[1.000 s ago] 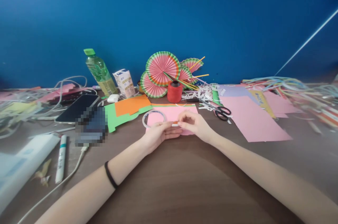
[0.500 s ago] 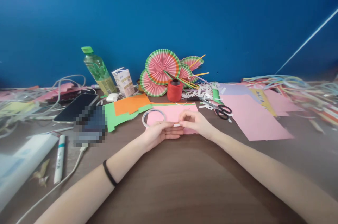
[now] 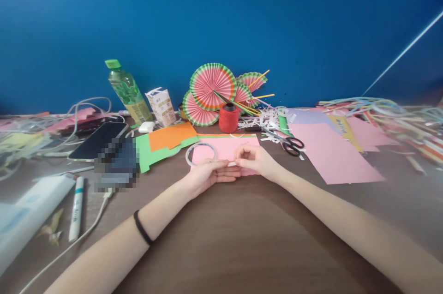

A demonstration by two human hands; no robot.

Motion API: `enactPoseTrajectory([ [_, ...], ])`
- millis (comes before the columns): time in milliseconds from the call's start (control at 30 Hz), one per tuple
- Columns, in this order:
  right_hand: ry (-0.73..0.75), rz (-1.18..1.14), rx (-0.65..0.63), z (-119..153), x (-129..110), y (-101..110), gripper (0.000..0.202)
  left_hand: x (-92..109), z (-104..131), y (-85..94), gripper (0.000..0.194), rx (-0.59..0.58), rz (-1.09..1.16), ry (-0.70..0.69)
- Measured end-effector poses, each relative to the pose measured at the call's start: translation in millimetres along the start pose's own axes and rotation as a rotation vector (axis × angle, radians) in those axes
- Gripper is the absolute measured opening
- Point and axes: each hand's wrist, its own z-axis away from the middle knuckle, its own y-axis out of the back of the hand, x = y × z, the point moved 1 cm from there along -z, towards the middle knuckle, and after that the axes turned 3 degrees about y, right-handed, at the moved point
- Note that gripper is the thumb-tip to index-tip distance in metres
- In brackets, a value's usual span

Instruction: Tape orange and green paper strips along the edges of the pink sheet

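Observation:
My left hand [image 3: 212,175] and my right hand [image 3: 254,160] meet over the near edge of a pink sheet [image 3: 224,145]. Between their fingertips they pinch a small whitish strip [image 3: 231,163], mostly hidden by the fingers. The other left fingers stretch out beneath it, palm up, while the right fingers curl. A roll of clear tape [image 3: 187,155] lies at the pink sheet's left edge, just beyond my left hand. Behind the sheet stands a spool of red thread [image 3: 228,119], and pleated pink and green paper fans [image 3: 212,86] lean against the wall.
Black-handled scissors [image 3: 292,146] and paper scraps [image 3: 266,121] lie right of the spool. Pink paper [image 3: 341,158] is farther right. Orange paper [image 3: 173,136] rests on green paper [image 3: 148,158] at the left, near a bottle [image 3: 129,95], a carton [image 3: 162,107], a phone [image 3: 98,141] and a marker [image 3: 76,211].
An orange bit seen at the fingertips before no longer shows; the strip there looks whitish. The hands have stayed in nearly the same place.

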Motion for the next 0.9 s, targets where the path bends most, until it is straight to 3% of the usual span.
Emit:
enactPoseTrajectory([
  [900, -0.006, 0.036, 0.048, -0.2, 3.1, -2.5, 0.009, -1.2, -0.9, -1.1, 0.018, 0.018, -0.023, -0.002],
])
